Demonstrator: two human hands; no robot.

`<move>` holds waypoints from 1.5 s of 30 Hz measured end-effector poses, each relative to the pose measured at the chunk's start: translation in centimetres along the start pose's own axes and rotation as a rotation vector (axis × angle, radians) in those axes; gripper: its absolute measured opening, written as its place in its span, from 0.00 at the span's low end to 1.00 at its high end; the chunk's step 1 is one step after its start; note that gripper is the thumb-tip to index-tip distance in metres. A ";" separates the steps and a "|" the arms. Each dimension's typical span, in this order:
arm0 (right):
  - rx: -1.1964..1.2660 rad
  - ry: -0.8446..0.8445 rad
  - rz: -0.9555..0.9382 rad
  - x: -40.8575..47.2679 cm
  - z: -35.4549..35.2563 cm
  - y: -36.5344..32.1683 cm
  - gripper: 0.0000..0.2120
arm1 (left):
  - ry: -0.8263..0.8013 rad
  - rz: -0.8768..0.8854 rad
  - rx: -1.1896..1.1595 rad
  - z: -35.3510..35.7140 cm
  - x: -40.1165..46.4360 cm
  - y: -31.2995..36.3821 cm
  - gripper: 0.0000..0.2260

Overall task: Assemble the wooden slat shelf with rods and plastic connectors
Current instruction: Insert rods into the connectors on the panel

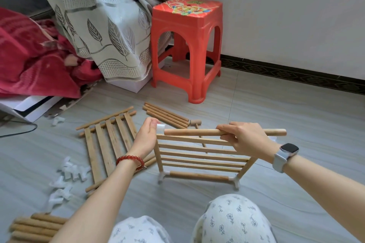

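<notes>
A partly built slat shelf (pixel 199 156) stands on the floor on white plastic connectors, with a rod across its near bottom. My right hand (pixel 245 140) grips a wooden rod (pixel 189 132) held level over the shelf's top. My left hand (pixel 147 134) pinches a clear plastic connector (pixel 160 128) at the shelf's upper left corner, just beside the rod's left end. A second slat panel (pixel 107 140) lies flat on the floor to the left.
Several loose rods (pixel 166 115) and a small wooden mallet (pixel 195 123) lie beyond the shelf. White connectors (pixel 68 173) are scattered at left, more rods (pixel 33 228) at bottom left. A red plastic stool (pixel 187 45), curtain and red blanket stand behind. My knees are at the bottom.
</notes>
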State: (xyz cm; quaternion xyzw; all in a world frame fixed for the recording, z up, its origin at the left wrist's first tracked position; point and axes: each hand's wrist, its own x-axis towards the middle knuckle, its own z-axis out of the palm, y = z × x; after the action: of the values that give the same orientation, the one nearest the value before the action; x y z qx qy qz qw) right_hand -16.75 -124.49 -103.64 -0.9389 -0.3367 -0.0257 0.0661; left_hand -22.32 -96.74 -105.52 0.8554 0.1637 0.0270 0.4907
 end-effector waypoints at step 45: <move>-0.036 0.310 -0.207 4.2 3.8 -2.1 0.15 | -0.051 -0.217 -0.217 -1.1 4.0 -0.5 0.14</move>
State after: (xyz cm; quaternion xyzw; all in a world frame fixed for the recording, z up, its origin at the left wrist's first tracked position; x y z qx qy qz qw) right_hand -14.79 -119.71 -106.80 -0.8851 -0.4166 -0.1829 0.0977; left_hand -18.89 -94.38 -105.84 0.7751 0.2386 -0.0305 0.5843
